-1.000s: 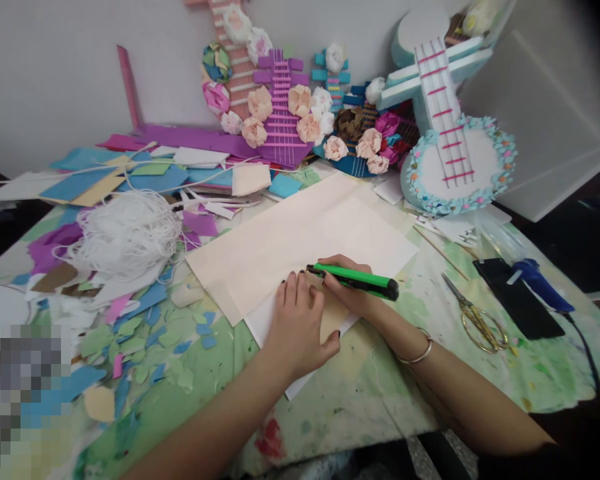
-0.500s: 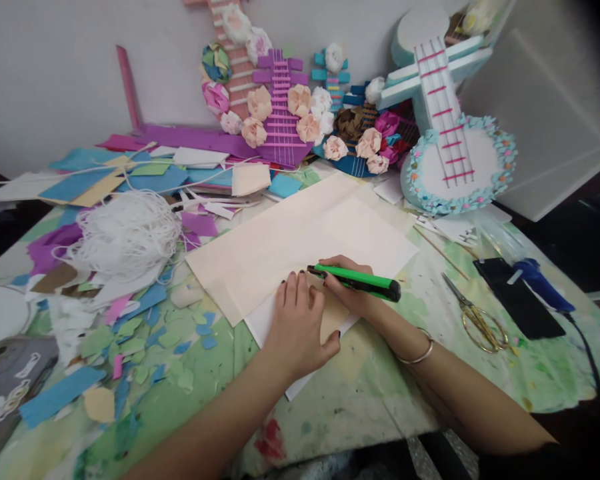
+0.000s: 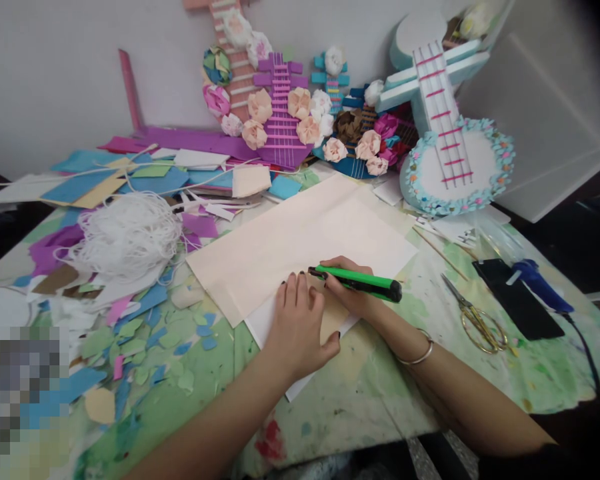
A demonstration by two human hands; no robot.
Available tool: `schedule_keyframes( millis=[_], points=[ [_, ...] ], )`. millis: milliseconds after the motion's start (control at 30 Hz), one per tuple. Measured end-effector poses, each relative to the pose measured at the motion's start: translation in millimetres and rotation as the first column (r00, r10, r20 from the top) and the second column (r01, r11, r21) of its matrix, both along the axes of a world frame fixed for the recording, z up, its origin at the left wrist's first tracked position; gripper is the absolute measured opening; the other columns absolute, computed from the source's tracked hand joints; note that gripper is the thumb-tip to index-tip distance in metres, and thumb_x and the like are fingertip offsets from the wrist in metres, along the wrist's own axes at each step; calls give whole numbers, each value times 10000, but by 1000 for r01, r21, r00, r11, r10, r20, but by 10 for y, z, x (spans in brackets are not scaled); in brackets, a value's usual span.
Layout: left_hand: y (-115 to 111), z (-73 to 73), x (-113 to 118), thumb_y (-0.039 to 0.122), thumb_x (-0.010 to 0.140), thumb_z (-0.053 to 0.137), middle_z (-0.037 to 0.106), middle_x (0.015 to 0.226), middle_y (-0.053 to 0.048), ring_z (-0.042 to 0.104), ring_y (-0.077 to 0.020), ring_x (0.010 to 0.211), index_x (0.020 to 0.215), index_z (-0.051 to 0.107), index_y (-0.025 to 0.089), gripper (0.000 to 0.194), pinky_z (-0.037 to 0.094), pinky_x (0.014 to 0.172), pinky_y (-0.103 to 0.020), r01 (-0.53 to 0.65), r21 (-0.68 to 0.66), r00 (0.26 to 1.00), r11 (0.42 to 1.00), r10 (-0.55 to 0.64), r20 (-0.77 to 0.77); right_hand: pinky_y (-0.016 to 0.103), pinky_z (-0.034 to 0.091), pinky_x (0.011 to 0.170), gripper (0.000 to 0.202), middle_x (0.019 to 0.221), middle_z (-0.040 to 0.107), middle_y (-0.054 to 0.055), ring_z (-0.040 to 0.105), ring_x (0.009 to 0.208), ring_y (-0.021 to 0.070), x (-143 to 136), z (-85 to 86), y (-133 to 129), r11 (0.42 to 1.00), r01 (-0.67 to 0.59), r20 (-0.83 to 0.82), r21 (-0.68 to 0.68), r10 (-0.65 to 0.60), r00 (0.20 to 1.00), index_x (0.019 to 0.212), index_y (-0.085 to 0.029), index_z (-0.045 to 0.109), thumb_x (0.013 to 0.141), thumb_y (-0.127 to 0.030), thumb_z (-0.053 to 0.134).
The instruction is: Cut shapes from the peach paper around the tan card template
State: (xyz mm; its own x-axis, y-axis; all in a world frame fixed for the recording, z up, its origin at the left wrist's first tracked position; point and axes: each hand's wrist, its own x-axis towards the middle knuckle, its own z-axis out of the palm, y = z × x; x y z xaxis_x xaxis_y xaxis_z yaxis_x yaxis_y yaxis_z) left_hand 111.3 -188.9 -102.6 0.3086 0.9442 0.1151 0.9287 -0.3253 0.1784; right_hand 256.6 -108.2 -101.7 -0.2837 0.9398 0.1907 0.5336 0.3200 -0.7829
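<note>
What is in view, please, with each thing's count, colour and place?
Tablecloth: one, green and white, underneath
Paper sheets: at least two, cream and white, centre
Box cutter: one, green and black, over the paper sheets
Scissors: one pair, gold-handled, right
Flat slab: one, black, right of the scissors
Glue gun: one, blue, far right
Stick: one, tan, behind the scissors
Cord tangle: one, white, left
Paper scraps: many, mainly green and blue, front left
Stacked sheets: several, multicoloured, back left
Lute-shaped models: at least five, pink, purple, blue, back
Paper flowers: many, mixed colours, on the models
Pixelated area: one, contents unclear, front left
Bracelet: one, silver, right of centre
Left hand: one, on the paper sheets
Right hand: one, around the box cutter
</note>
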Motion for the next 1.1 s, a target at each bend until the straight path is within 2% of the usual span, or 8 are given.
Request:
schedule_keyframes(
  millis=[433, 600, 1100],
  points=[
    [-12, 7, -9, 551, 769, 545, 336, 1445, -303, 244, -451, 1366, 1236, 514, 34, 697, 206, 1101, -563, -2, 3, 1000, 1000, 2, 0, 343, 544, 716, 214, 937, 741, 29, 702, 771, 202, -1, 5, -12, 1000, 12, 21, -16, -11, 1000, 981, -242, 658, 785, -229, 571],
    [-8, 8, -6, 546, 766, 552, 334, 1441, -313, 255, -456, 1358, 1231, 519, 25, 699, 218, 1093, -568, -3, 3, 1000, 1000, 3, -1, 343, 539, 768, 206, 987, 737, 29, 703, 847, 207, 8, -9, -1, 1000, -9, 3, 16, 9, 1000, 981, -244, 655, 793, -242, 572],
    [-8, -8, -7, 557, 769, 542, 348, 1443, -292, 257, -446, 1361, 1221, 518, 50, 680, 224, 1089, -567, -3, 20, 1000, 1000, 3, 5, 320, 532, 686, 218, 921, 742, 25, 694, 733, 188, 10, 5, -16, 1000, 25, 48, -9, -24, 999, 981, -243, 662, 779, -245, 579]
  ],
)
